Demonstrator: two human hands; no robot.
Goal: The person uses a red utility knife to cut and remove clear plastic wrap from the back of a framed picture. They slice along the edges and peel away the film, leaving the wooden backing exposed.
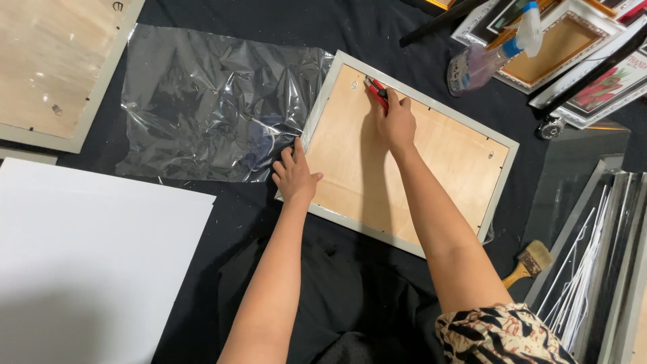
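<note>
Fingers (pixel 387 101) of right hand (pixel 396 121) grip red-handled pliers (pixel 376 89) at face-down grey-rimmed wooden picture frame's (pixel 418 175) far edge; left hand (pixel 294 176), fingers loosely curled, steadies its near-left corner.

The frame (pixel 502 178) is showing a smooth, pale painted rim around a matt wooden backing board (pixel 397 175). The clear plastic sheet (pixel 209 101) is lying glossy and crinkled on matt black cloth (pixel 350 283). The white board (pixel 87 263) is looking smooth and matt.
</note>
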